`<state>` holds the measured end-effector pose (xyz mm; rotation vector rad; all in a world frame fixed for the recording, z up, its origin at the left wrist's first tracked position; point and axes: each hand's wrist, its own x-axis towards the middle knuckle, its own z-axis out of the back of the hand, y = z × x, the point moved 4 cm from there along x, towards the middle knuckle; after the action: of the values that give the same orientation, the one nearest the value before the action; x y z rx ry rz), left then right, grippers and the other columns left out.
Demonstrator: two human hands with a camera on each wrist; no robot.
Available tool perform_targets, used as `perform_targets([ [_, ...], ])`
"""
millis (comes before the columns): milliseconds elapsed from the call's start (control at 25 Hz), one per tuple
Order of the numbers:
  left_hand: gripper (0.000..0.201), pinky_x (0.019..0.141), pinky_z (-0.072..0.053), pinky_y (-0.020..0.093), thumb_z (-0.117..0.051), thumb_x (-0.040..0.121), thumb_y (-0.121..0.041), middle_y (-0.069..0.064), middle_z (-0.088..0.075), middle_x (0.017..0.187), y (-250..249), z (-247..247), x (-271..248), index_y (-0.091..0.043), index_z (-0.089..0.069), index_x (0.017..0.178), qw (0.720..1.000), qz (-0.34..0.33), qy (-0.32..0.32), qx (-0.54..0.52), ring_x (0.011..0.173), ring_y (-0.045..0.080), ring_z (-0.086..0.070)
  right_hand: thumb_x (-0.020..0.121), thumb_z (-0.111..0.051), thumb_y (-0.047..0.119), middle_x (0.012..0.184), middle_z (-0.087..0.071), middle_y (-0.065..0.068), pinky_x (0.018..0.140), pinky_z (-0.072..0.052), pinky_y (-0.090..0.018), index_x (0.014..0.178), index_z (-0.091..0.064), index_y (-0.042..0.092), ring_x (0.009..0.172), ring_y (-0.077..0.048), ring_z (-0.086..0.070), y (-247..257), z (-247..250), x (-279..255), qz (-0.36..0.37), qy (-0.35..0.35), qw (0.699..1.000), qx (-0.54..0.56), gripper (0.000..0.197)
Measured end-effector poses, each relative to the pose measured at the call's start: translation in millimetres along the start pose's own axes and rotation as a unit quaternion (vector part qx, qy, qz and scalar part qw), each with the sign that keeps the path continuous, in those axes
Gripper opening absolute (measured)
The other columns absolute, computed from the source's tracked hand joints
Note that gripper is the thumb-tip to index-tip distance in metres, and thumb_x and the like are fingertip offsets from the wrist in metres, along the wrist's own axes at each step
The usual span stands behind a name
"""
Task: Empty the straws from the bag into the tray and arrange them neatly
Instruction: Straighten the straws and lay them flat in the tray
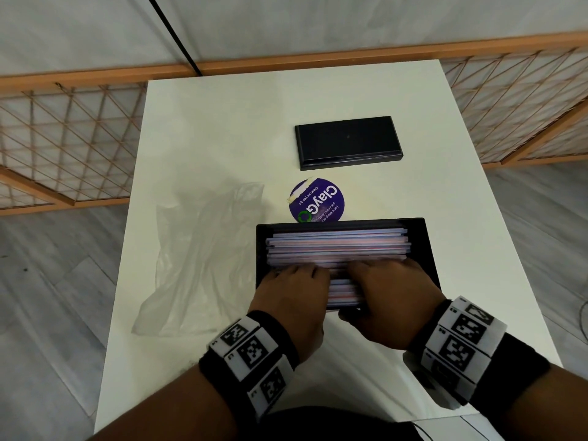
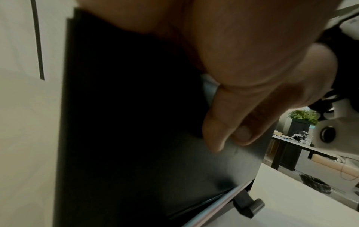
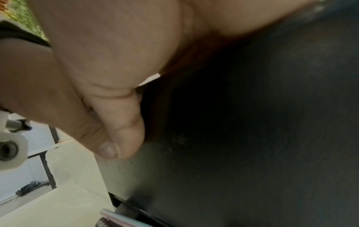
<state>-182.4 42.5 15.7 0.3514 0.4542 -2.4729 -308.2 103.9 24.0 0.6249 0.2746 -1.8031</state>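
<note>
A black tray [image 1: 418, 243] sits on the white table [image 1: 206, 128], near its front edge. It is packed with pink, blue and purple straws [image 1: 337, 246] lying side by side, left to right. My left hand [image 1: 299, 288] and right hand [image 1: 385, 288] rest on the near half of the straws, fingers stretched flat across them. Each wrist view shows a thumb, the left thumb [image 2: 223, 122] and the right thumb [image 3: 120, 122], pressed against the tray's dark outer wall [image 2: 126, 122] [image 3: 252, 138]. The clear plastic bag [image 1: 203, 249] lies limp and flat to the left of the tray.
A black rectangular lid or second tray [image 1: 348, 141] lies upside down at the back of the table. Just behind the tray, a round purple sticker [image 1: 316, 202] is stuck to the tabletop. A wooden lattice fence runs behind the table.
</note>
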Motion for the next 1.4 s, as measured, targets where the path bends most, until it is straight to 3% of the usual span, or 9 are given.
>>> perform_targets([
  [200,0.043,0.104,-0.044,0.038,-0.060,0.087,-0.035,-0.001,-0.058,0.129,3.2,-3.6,3.9,-0.024,-0.048,0.127,1.000,0.011,0.004,0.010,0.120,0.026,-0.055,0.071,-0.050,0.065,0.112,-0.064,0.011,0.100,-0.044,-0.036,0.112,-0.061,0.033,0.109,-0.017,-0.060,-1.0,-3.7,2.9,-0.003,0.014,1.000,-0.014,0.053],
  [360,0.043,0.100,-0.045,0.040,-0.062,0.087,-0.032,0.004,-0.047,0.131,1.9,-2.1,2.2,-0.021,-0.050,0.127,1.000,0.003,0.012,0.013,0.118,0.027,-0.051,0.069,-0.049,0.065,0.116,-0.054,0.008,0.097,-0.045,-0.037,0.110,-0.064,0.032,0.112,-0.022,-0.055,0.0,-2.0,4.3,-0.001,0.028,0.999,-0.026,0.055],
  [560,0.043,0.101,-0.042,0.036,-0.059,0.090,-0.030,0.000,-0.059,0.126,1.5,-1.3,-0.8,-0.023,-0.045,0.129,1.000,-0.006,-0.006,0.000,0.115,0.025,-0.056,0.072,-0.052,0.059,0.113,-0.068,0.008,0.100,-0.044,-0.038,0.118,-0.053,0.032,0.109,-0.022,-0.063,1.2,1.9,0.8,0.006,0.013,1.000,-0.005,0.054],
  [720,0.040,0.103,-0.043,0.039,-0.060,0.087,-0.034,0.001,-0.053,0.128,2.8,-1.7,2.0,-0.024,-0.052,0.125,1.000,0.003,0.001,-0.004,0.118,0.025,-0.052,0.073,-0.053,0.063,0.117,-0.056,0.008,0.098,-0.043,-0.037,0.109,-0.064,0.031,0.114,-0.022,-0.054,0.0,-2.6,2.2,-0.002,0.023,0.999,-0.024,0.050],
  [800,0.043,0.092,-0.050,0.042,-0.068,0.079,-0.030,0.005,-0.053,0.121,0.2,-2.3,0.5,-0.019,-0.056,0.119,1.000,-0.017,0.024,-0.006,0.108,0.029,-0.056,0.073,-0.054,0.064,0.120,-0.053,0.007,0.098,-0.044,-0.037,0.112,-0.063,0.032,0.116,-0.022,-0.052,0.2,-0.9,3.6,0.001,0.029,0.999,-0.029,0.051],
  [960,0.054,0.061,-0.056,0.036,-0.087,0.049,-0.023,0.001,-0.068,0.079,1.4,-3.9,-3.8,-0.016,-0.064,0.097,0.999,-0.046,0.025,-0.016,0.065,0.025,-0.067,0.074,-0.057,0.057,0.111,-0.067,0.007,0.094,-0.047,-0.036,0.114,-0.055,0.031,0.105,-0.021,-0.063,0.0,1.0,0.1,0.008,0.012,1.000,0.003,0.048],
  [1160,0.037,0.102,-0.041,0.036,-0.060,0.089,-0.032,-0.002,-0.058,0.124,1.0,-5.6,0.4,-0.025,-0.050,0.124,1.000,-0.019,-0.002,-0.008,0.116,0.024,-0.056,0.075,-0.050,0.057,0.112,-0.066,0.010,0.097,-0.045,-0.033,0.112,-0.063,0.033,0.107,-0.019,-0.062,-1.8,-2.6,0.9,0.006,0.017,1.000,0.000,0.046],
  [1280,0.037,0.101,-0.043,0.038,-0.060,0.088,-0.031,0.002,-0.047,0.128,1.2,-3.2,1.2,-0.023,-0.052,0.123,1.000,-0.019,-0.001,-0.010,0.116,0.025,-0.052,0.075,-0.051,0.058,0.113,-0.057,0.009,0.093,-0.047,-0.034,0.108,-0.064,0.032,0.108,-0.022,-0.058,-1.6,-1.5,2.0,0.002,0.026,1.000,0.001,0.044],
  [1400,0.040,0.092,-0.047,0.037,-0.066,0.085,-0.027,0.004,-0.055,0.121,3.5,-0.6,-0.1,-0.019,-0.051,0.122,0.999,-0.024,-0.018,-0.034,0.107,0.026,-0.058,0.076,-0.055,0.056,0.112,-0.060,0.009,0.092,-0.046,-0.034,0.111,-0.060,0.032,0.107,-0.022,-0.060,0.7,0.6,0.6,0.016,0.016,1.000,0.005,0.043],
])
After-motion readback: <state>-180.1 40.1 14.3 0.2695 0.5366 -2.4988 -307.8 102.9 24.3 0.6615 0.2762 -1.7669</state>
